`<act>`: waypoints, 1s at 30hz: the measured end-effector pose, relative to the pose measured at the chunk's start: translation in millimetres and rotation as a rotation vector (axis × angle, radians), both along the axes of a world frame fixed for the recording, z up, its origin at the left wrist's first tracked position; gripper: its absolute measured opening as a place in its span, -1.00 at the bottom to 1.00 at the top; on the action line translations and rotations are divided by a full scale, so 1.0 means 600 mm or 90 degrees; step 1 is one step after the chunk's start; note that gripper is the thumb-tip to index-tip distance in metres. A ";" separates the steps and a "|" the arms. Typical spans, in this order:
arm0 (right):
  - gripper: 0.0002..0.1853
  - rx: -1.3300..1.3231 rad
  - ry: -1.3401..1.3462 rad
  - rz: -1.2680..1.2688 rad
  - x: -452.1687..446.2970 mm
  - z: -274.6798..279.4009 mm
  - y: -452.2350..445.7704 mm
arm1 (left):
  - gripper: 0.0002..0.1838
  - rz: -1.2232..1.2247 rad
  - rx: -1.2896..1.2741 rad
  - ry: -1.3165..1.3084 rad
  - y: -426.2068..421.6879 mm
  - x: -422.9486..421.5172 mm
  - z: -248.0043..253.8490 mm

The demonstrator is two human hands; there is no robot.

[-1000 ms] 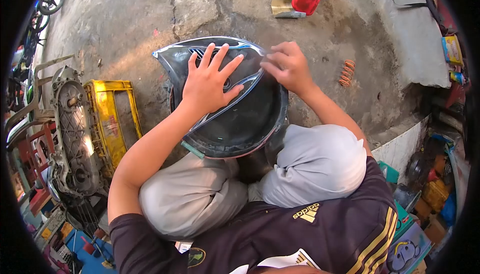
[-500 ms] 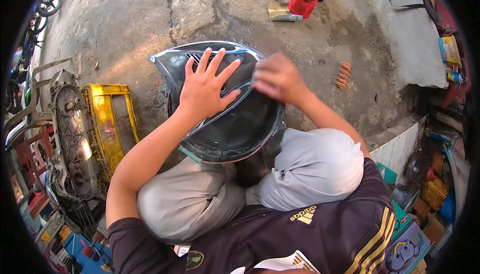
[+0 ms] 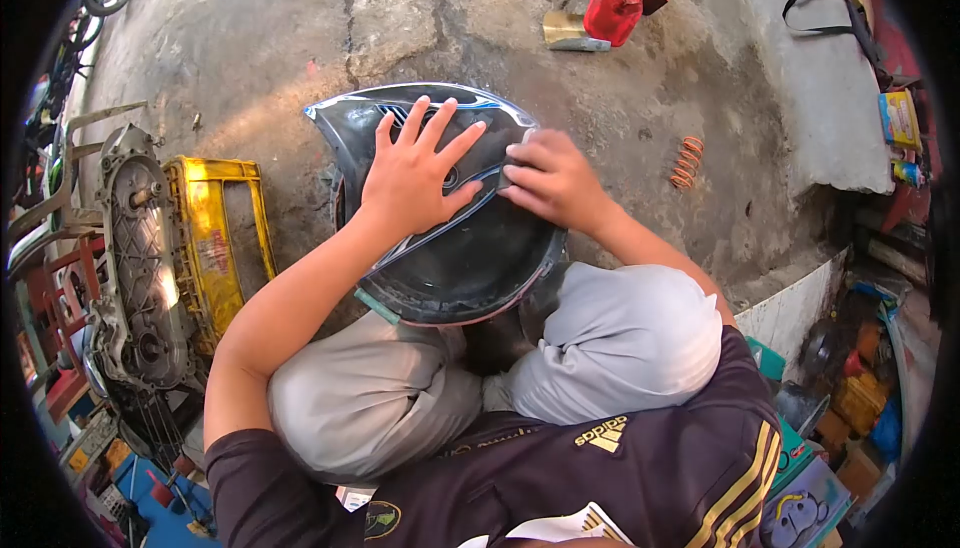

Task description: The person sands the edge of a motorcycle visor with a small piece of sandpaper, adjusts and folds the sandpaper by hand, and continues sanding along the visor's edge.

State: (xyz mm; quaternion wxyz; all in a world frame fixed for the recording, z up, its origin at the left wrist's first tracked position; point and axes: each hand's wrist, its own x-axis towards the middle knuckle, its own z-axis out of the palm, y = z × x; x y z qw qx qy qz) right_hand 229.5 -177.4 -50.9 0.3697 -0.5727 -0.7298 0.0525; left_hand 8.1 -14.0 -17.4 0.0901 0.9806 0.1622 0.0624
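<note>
Right hand (image 3: 555,180) shifted inward on curved black-and-blue plastic panel (image 3: 483,160) — fingers bunched, pinch unclear; left hand (image 3: 415,173) spread — work seemingly midway.

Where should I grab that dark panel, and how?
Probably pinch its pointed end, from the person's left: the dark panel narrows there and juts past the black basin, while the left hand covers the middle and the right hand is at its right edge.
</note>
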 end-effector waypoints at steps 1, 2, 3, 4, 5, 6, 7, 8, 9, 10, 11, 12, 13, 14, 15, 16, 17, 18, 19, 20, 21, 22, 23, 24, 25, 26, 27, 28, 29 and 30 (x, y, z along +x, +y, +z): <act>-0.73 -0.012 0.033 -0.051 0.014 -0.005 0.003 | -0.21 -0.001 0.002 0.001 0.001 0.000 -0.001; -0.72 -0.030 0.067 -0.103 0.024 -0.011 0.003 | -0.21 0.000 -0.002 0.005 0.000 -0.002 -0.004; -0.72 -0.043 0.096 -0.195 0.030 -0.015 0.005 | -0.20 -0.002 0.005 0.004 -0.002 -0.002 -0.004; -0.72 -0.043 0.095 -0.193 0.028 -0.017 0.003 | -0.20 -0.003 0.017 -0.001 -0.002 0.000 -0.004; -0.72 -0.026 0.060 -0.150 0.025 -0.018 0.001 | -0.19 -0.003 0.022 0.015 -0.001 -0.001 -0.003; -0.73 -0.008 0.026 -0.110 0.019 -0.014 0.001 | -0.19 -0.003 0.025 0.014 -0.002 -0.001 0.000; -0.73 0.002 0.023 -0.023 0.005 -0.007 -0.001 | -0.19 0.002 0.012 0.016 -0.002 -0.001 0.003; -0.73 0.005 0.025 -0.026 0.009 -0.006 0.002 | -0.20 0.006 -0.002 0.019 -0.001 -0.001 0.004; -0.72 -0.010 0.031 -0.043 0.016 -0.008 0.002 | -0.20 0.002 -0.001 0.022 0.001 0.000 0.006; -0.72 -0.030 0.038 -0.061 0.023 -0.011 -0.001 | -0.19 0.003 0.005 0.024 0.000 0.000 0.005; -0.71 -0.045 0.071 -0.154 0.033 -0.016 0.003 | -0.19 0.007 0.011 0.025 -0.003 0.000 0.004; -0.71 -0.051 0.071 -0.151 0.030 -0.017 -0.003 | -0.19 0.010 0.004 0.026 -0.007 -0.001 0.002; -0.70 -0.040 0.064 -0.150 0.029 -0.017 -0.005 | -0.19 0.011 0.007 0.028 -0.008 -0.001 0.001; -0.69 -0.025 0.057 -0.152 0.026 -0.017 -0.004 | -0.18 0.010 0.014 0.030 -0.005 0.001 0.001; -0.69 0.000 0.046 -0.056 0.012 -0.011 -0.005 | -0.19 0.011 0.013 0.027 -0.004 0.001 0.002; -0.69 0.001 0.048 -0.058 0.015 -0.011 -0.003 | -0.19 0.008 0.014 0.029 -0.003 0.002 0.003; -0.69 -0.006 0.048 -0.056 0.021 -0.014 -0.003 | -0.20 0.008 0.012 0.021 -0.002 0.003 0.002; -0.70 -0.016 0.047 -0.053 0.025 -0.016 -0.003 | -0.20 0.009 0.008 0.013 -0.003 0.002 0.002; -0.71 -0.027 0.064 -0.158 0.031 -0.020 0.002 | -0.20 0.009 0.004 0.015 -0.004 0.000 0.001; -0.71 -0.033 0.065 -0.155 0.030 -0.021 -0.002 | -0.20 0.008 0.005 0.019 -0.004 0.000 0.001; -0.71 -0.027 0.054 -0.169 0.030 -0.019 -0.003 | -0.21 0.006 0.008 0.020 -0.005 0.002 0.001; -0.71 -0.015 0.045 -0.185 0.030 -0.016 0.001 | -0.21 0.008 0.010 0.019 -0.004 0.003 0.001; -0.70 0.011 0.027 -0.096 0.020 -0.013 -0.003 | -0.21 0.009 0.009 0.016 -0.004 0.003 0.001; -0.70 0.014 0.029 -0.098 0.020 -0.010 -0.001 | -0.21 0.008 0.007 0.014 -0.003 0.003 0.004; -0.71 0.010 0.030 -0.073 0.022 -0.008 -0.002 | -0.21 0.005 0.009 0.018 -0.002 0.004 0.004; -0.71 0.003 0.032 -0.048 0.024 -0.010 -0.007 | -0.21 0.007 0.010 0.015 -0.002 0.005 0.003; -0.72 -0.027 0.051 -0.153 0.037 -0.015 -0.006 | -0.20 0.011 0.008 0.011 -0.004 0.003 0.002; -0.72 -0.030 0.052 -0.149 0.038 -0.019 -0.012 | -0.20 0.014 0.005 0.013 -0.007 0.000 0.001; -0.73 -0.030 0.052 -0.158 0.041 -0.021 -0.015 | -0.20 0.013 0.008 0.018 -0.007 0.000 0.000; -0.73 -0.027 0.053 -0.169 0.041 -0.018 -0.015 | -0.20 0.009 0.012 0.023 -0.004 0.002 0.001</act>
